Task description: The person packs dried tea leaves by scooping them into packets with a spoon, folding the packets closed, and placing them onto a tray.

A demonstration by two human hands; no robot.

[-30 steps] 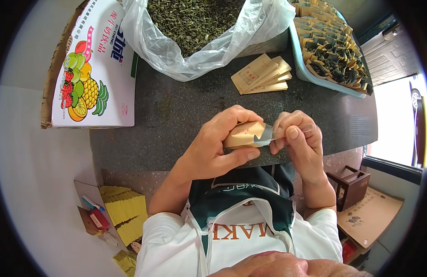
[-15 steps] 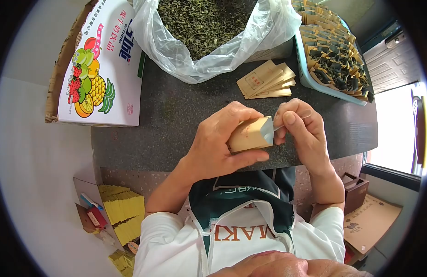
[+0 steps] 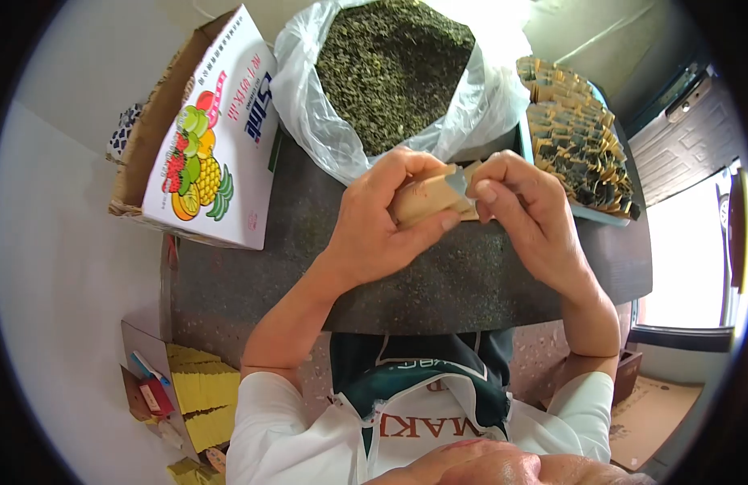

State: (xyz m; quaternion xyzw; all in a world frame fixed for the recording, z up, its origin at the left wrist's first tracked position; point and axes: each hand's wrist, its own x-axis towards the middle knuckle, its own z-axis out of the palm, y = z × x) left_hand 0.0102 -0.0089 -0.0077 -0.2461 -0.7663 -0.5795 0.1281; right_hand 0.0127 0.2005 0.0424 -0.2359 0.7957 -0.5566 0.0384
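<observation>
My left hand [image 3: 382, 214] is wrapped round a small tan paper packet [image 3: 426, 200] with a silvery lining. The packet lies tilted, its open mouth facing my right hand. At that mouth, my right hand [image 3: 523, 214] has thumb and forefinger pinched together. Whatever is between those fingertips is too hidden to make out. Just beyond both hands stands a clear plastic bag [image 3: 301, 89] of dried tea leaves [image 3: 390, 73]. The flat packets on the table are mostly covered by my hands.
A blue tray [image 3: 604, 217] of upright filled packets stands at the back right of the dark table [image 3: 252, 283]. To the left is a white fruit-printed carton [image 3: 236, 153]. Yellow paper stacks [image 3: 208, 396] lie low at the left, and a doorway is at the right.
Both hands have moved forward towards the bag, over the flat packets. The right fingers are closer to the packet's mouth, and the thin clear strip they held is hidden. The view has shifted.
</observation>
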